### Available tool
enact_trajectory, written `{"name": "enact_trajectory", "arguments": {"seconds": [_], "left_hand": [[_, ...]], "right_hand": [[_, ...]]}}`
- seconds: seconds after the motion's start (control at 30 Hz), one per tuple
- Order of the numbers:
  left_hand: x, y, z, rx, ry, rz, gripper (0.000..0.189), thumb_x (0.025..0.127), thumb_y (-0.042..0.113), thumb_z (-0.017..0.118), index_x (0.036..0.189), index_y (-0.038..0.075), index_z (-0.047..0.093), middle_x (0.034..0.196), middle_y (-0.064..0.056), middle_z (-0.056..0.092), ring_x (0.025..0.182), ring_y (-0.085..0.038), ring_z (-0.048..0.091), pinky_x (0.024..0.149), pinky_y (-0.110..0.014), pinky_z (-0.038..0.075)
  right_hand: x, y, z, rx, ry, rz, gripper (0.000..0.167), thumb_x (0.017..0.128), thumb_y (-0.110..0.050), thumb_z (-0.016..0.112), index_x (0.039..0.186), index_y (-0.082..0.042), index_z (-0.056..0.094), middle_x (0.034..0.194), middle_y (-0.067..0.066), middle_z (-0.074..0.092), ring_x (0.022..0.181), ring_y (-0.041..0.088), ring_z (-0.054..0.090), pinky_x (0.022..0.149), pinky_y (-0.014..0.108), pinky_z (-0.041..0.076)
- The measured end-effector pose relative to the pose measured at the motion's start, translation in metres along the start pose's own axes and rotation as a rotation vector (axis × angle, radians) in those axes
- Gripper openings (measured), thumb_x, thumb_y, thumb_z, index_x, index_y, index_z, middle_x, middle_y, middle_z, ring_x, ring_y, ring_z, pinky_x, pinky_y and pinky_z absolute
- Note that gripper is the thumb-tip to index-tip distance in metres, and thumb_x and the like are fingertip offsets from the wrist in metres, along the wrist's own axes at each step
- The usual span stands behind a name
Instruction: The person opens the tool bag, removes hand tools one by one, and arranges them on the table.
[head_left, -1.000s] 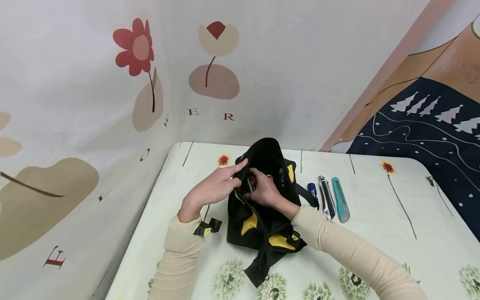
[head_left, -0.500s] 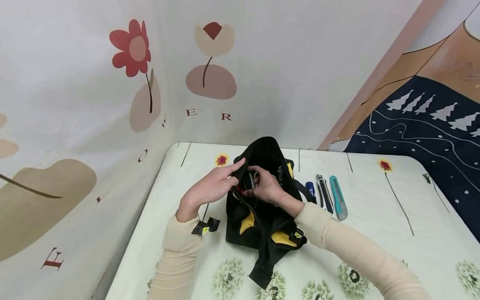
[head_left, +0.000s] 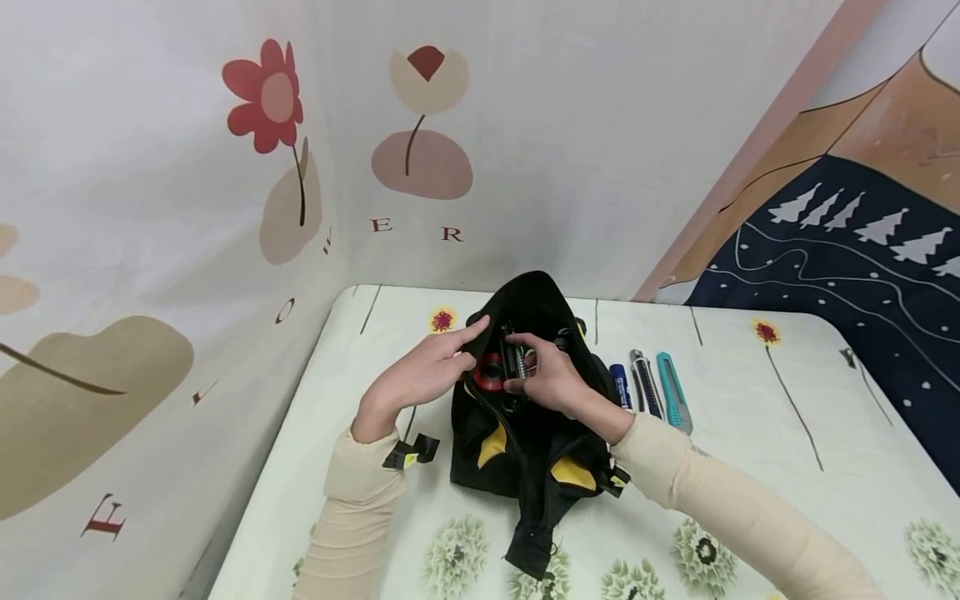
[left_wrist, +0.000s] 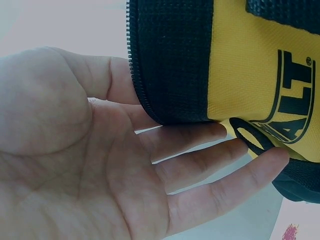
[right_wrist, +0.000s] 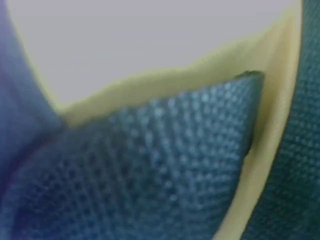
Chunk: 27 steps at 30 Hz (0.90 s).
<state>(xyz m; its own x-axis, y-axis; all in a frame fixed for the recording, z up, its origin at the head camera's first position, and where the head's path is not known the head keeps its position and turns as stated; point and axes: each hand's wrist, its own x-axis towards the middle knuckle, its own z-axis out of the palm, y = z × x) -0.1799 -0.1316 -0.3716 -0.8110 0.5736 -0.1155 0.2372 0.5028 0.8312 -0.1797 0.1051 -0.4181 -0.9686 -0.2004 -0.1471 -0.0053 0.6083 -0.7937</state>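
A black and yellow tool bag [head_left: 470, 454] with a zipped mouth stands open on the table. My left hand [head_left: 420, 373] holds its left rim, thumb on one side of the wall and fingers on the other; in the left wrist view, that hand [left_wrist: 125, 165] lies with long fingers along the yellow side. Inside the mouth, my right hand [head_left: 551, 375] pinches a dark, narrow object with a silvery ridged strip [head_left: 517, 360]; its kind I cannot tell. Beside it in the bag is a red thing with a dark centre [head_left: 489, 372]. Blurred bag fabric [right_wrist: 150, 165] fills the right wrist view.
Right of the bag lie a blue marker-like stick [head_left: 620, 385], a silver and black utility knife [head_left: 646, 383] and a teal utility knife [head_left: 674, 392]. A dark item [head_left: 561, 339] shows at the bag's inner right wall. The bag's strap [head_left: 531, 533] hangs toward the front.
My right hand has shifted slightly right and toward me, bringing more of the dark ridged object into view. The red thing is now uncovered. My left hand keeps its hold on the rim.
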Motion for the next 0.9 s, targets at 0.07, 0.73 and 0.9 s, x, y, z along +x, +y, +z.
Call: {"name": "enact_trajectory", "arguments": {"seconds": [0.07, 0.73, 0.9], "left_hand": [[0.000, 0.000, 0.000, 0.003, -0.002, -0.003, 0.068, 0.112, 0.014, 0.040, 0.178, 0.016, 0.025, 0.066, 0.003, 0.043, 0.052, -0.013, 0.026, 0.066, -0.036, 0.037], [0.000, 0.002, 0.000, 0.010, 0.009, 0.003, 0.067, 0.112, 0.013, 0.041, 0.178, 0.012, 0.027, 0.120, -0.015, 0.064, 0.056, -0.015, 0.029, 0.077, -0.039, 0.039], [0.000, 0.001, 0.001, 0.006, 0.011, 0.000, 0.066, 0.113, 0.013, 0.041, 0.178, 0.013, 0.027, 0.124, -0.015, 0.064, 0.057, -0.016, 0.030, 0.079, -0.039, 0.040]], "right_hand": [[-0.003, -0.001, -0.002, 0.010, 0.004, -0.002, 0.070, 0.095, -0.003, 0.087, 0.159, -0.010, 0.060, 0.107, 0.015, 0.071, 0.082, 0.022, 0.065, 0.071, 0.034, 0.053], [-0.026, 0.006, -0.014, 0.083, -0.008, -0.141, 0.064, 0.098, 0.001, 0.081, 0.158, -0.004, 0.060, 0.112, 0.017, 0.073, 0.094, 0.022, 0.072, 0.081, 0.036, 0.058], [-0.031, 0.005, -0.020, 0.100, 0.005, -0.174, 0.066, 0.098, 0.003, 0.081, 0.159, -0.004, 0.060, 0.115, 0.020, 0.071, 0.095, 0.025, 0.072, 0.083, 0.037, 0.058]]}}
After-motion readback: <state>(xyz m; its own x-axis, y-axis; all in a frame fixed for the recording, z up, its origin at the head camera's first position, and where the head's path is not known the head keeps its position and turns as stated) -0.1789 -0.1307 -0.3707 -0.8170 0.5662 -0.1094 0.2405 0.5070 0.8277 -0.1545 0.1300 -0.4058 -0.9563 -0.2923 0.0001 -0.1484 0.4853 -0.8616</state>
